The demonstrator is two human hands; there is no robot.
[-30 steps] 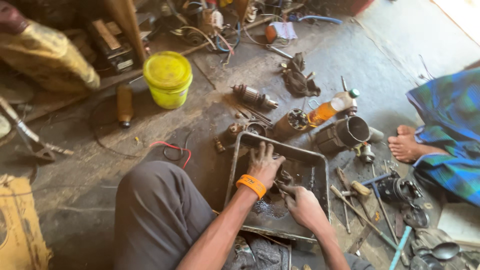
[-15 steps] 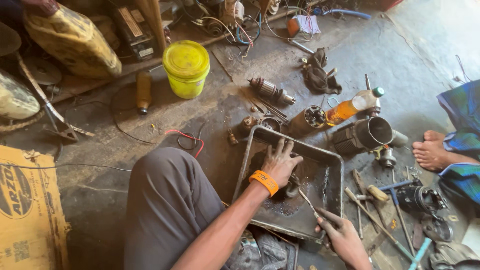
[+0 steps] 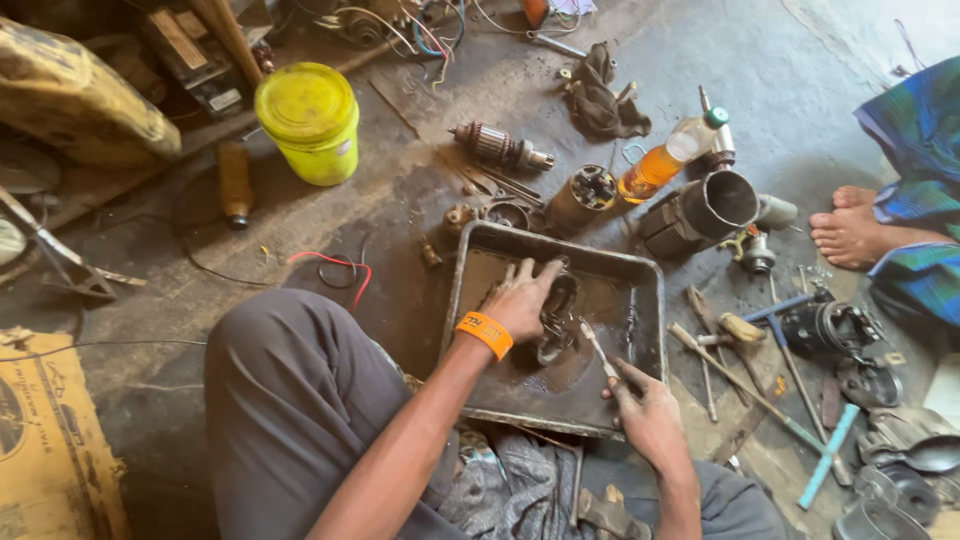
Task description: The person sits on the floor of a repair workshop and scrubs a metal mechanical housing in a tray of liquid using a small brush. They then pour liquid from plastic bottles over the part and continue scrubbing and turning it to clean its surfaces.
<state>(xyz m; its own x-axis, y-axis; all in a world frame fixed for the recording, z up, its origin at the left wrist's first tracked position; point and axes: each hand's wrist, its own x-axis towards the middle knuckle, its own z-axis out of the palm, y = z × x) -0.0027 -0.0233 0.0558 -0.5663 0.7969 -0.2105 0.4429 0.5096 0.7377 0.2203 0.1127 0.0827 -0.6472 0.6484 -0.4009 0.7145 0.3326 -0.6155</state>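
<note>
Head view shows the left hand (image 3: 525, 297) gripping a dark oily metal part (image 3: 556, 318) in the middle of a rectangular grimy metal tray (image 3: 648, 300) on the floor. The right hand (image 3: 645, 410), at the tray's near edge, has its grip closed on a thin brush-like tool (image 3: 597, 350) angled toward the part; scattered tools (image 3: 745, 375) crowd the tray's right side.

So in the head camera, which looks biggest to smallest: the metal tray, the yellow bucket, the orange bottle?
1. Metal tray, largest by far.
2. Yellow bucket.
3. Orange bottle, smallest; it lies farther away than the tray.
</note>
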